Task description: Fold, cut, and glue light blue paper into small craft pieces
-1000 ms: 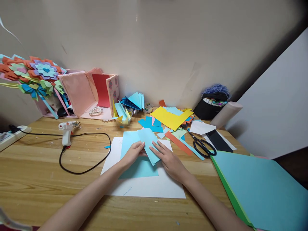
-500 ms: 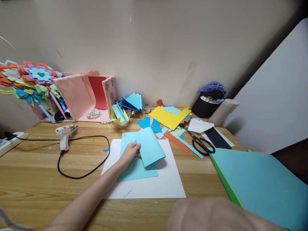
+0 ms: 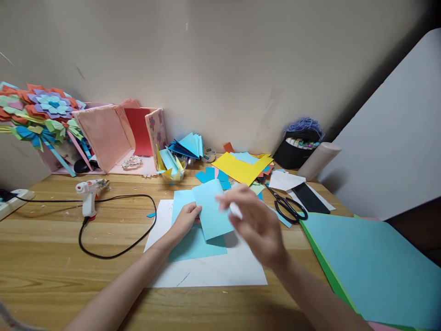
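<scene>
Between the thumb and fingers of my left hand point(image 3: 188, 219) is the left edge of a folded light-blue paper point(image 3: 212, 214), raised and tilted. Under it, a larger light-blue sheet point(image 3: 201, 243) lies on a white sheet of paper point(image 3: 237, 271) that has a short blue pen mark near its front edge. My right hand point(image 3: 260, 225), blurred by motion, hovers over the right side of the folded paper with thumb and fingers apart and nothing between them. Whether its fingertips touch the paper I cannot tell.
Black-handled scissors point(image 3: 289, 209) and a yellow paper point(image 3: 243, 168) lie among scraps at back right. A stack of coloured sheets point(image 3: 375, 262) covers the right side. On the left stand a glue gun point(image 3: 89, 197) with a looping black cord and a pink box point(image 3: 99, 138).
My right hand has come up from the bottom edge to the right side of the folded paper. My left hand keeps its hold, nearly still.
</scene>
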A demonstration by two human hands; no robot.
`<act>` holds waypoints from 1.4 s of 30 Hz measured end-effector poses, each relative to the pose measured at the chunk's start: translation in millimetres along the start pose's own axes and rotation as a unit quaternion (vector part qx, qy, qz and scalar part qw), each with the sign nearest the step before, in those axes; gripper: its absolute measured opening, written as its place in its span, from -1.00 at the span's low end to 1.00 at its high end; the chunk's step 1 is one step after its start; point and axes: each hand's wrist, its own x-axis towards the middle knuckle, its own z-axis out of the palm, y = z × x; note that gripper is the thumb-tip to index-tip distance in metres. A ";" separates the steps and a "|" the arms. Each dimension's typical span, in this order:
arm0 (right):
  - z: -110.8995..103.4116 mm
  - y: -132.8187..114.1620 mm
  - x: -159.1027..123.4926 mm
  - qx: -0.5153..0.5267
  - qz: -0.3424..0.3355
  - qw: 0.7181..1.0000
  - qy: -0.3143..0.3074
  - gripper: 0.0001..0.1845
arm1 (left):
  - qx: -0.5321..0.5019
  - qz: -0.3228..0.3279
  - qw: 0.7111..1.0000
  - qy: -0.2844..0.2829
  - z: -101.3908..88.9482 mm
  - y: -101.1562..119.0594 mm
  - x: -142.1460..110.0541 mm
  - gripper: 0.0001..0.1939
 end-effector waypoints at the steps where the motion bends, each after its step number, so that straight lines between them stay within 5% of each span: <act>1: 2.5 20.6 12.2 -0.013 0.038 0.997 0.059 -0.70 | 0.010 0.009 1.000 0.000 0.0 1.5 -0.8 -0.64; 2: 3.9 41.9 19.7 -0.024 0.087 0.989 0.120 -0.68 | 0.024 0.017 1.000 -0.002 0.0 2.8 -1.7 -0.64; 4: 5.3 79.1 22.0 0.007 0.205 0.969 0.136 -0.55 | 0.053 0.030 0.998 -0.014 0.4 4.7 -3.6 -0.62; 6: 7.6 100.8 13.7 0.105 0.300 0.947 0.048 -0.53 | 0.072 0.043 0.996 -0.028 1.8 5.3 -6.1 -0.61; 8: 12.7 105.5 3.3 0.165 0.327 0.931 -0.012 -0.52 | 0.083 0.054 0.995 -0.030 4.6 4.5 -9.3 -0.61; 15: 30.7 87.5 -7.3 0.136 0.313 0.938 0.061 -0.52 | 0.071 0.069 0.995 0.019 17.8 -3.5 -20.0 -0.61; 42: 32.3 85.0 -11.7 0.205 0.266 0.942 0.009 -0.37 | 0.005 0.105 0.994 0.015 25.1 9.6 -29.4 -0.62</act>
